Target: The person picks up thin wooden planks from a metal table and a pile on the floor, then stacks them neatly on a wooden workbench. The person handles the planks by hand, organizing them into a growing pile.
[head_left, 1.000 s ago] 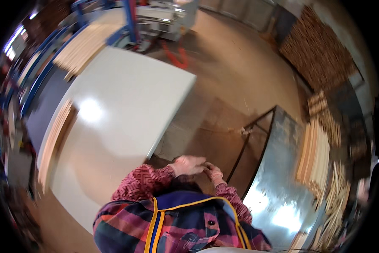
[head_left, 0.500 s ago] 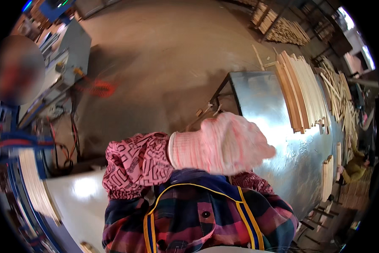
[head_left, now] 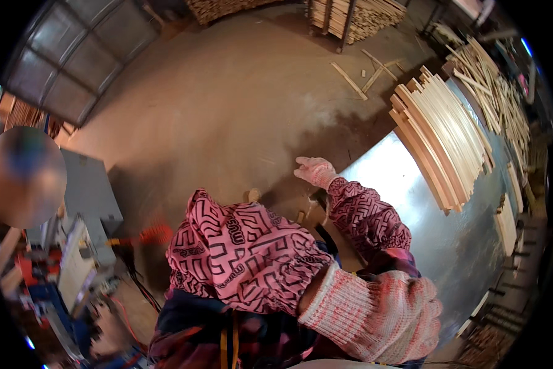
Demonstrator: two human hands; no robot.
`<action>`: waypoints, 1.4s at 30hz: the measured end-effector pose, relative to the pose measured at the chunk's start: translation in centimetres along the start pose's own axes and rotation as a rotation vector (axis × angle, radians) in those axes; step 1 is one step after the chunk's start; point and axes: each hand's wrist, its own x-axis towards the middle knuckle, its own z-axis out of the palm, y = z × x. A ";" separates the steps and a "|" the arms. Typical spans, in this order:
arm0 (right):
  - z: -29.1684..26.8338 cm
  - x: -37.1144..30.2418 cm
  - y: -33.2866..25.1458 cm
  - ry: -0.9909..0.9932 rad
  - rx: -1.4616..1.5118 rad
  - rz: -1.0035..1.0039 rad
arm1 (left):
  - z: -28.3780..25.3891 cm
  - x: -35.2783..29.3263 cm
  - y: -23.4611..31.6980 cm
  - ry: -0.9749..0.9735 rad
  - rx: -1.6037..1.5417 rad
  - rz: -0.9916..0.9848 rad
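My left hand (head_left: 381, 317), in a white-and-pink knitted glove, crosses my body to the lower right. Its back faces up and its fingers curl downward; the palm is hidden, so whatever it may hold does not show. A strip of bare wrist shows between that glove and the pink patterned sleeve (head_left: 246, 252). My right hand (head_left: 316, 171), gloved alike, reaches forward over the floor beside the metal table's near-left corner. Its fingers are stretched and slightly apart, with nothing seen in them. Neither hand touches the stacked wooden strips (head_left: 439, 141) on the metal table (head_left: 427, 246).
A smaller bundle of strips (head_left: 505, 224) lies at the table's right edge. Loose sticks (head_left: 495, 92) are heaped beyond it. At left stand a grey machine (head_left: 89, 187) and a person with a blurred head (head_left: 24, 178). A rack of lumber (head_left: 356, 18) stands far ahead.
My view has swung left. My left hand has dropped lower and toward my body. My right hand, hidden before, now shows stretched out ahead.
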 end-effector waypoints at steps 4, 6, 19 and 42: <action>-1.3 4.6 8.0 0.062 -0.194 0.052 | -8.9 -2.6 -0.5 -0.115 -0.224 0.084; -2.3 7.4 11.0 -0.225 -0.425 0.131 | -13.3 -3.8 -1.7 -0.180 -0.316 0.105; -7.5 16.3 25.2 -0.081 0.380 0.610 | -38.7 -4.6 -16.7 -0.425 -0.675 0.243; -47.9 32.1 72.0 0.456 0.793 0.701 | -88.6 -1.6 -73.8 -0.299 0.078 -0.516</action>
